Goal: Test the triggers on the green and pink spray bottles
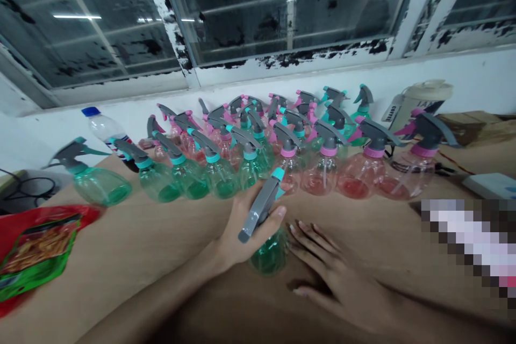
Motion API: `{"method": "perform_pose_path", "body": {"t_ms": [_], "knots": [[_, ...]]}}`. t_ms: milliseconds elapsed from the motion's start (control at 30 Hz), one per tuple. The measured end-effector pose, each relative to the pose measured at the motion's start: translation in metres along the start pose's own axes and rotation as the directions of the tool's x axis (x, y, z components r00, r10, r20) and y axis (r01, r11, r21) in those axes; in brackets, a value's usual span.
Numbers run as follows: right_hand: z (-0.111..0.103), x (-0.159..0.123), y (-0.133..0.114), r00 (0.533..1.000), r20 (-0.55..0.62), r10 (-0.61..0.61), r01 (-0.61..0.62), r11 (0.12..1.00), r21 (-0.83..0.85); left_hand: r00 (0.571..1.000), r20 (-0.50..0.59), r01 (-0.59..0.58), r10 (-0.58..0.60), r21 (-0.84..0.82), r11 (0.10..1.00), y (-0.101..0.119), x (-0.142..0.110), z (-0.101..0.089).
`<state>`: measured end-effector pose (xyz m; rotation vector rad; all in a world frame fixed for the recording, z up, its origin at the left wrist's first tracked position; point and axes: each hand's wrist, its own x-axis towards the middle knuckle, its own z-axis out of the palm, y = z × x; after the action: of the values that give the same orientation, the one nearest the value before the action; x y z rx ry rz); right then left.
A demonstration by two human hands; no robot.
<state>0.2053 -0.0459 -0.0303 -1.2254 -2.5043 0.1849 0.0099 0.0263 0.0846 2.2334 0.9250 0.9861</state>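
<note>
My left hand [246, 226] is closed around the neck of a green spray bottle [269, 255] with a grey and teal trigger head, which stands on the wooden table [161, 236] near its middle. Beside that bottle, my right hand [326, 269] lies flat on the table, fingers stretched out, fingertips next to the bottle's base. Behind them stand several green spray bottles [189, 177] on the left and several pink spray bottles [355, 177] on the right, in rows reaching back to the wall.
A red and green snack bag [36, 247] lies at the left edge. A clear water bottle with a blue cap [102, 126] stands back left. A white jug [419, 102] and a white box [489, 185] sit at the right. Windows run along the back.
</note>
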Motion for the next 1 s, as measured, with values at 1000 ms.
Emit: {"method": "perform_pose_path", "body": {"t_ms": [1000], "knots": [[-0.0035,-0.0010,-0.0020,0.999,-0.032,0.005,-0.005,1.000,-0.001,0.999,-0.025,0.038,-0.037,0.006,0.999,0.0006,-0.0009,0.0010]]}}
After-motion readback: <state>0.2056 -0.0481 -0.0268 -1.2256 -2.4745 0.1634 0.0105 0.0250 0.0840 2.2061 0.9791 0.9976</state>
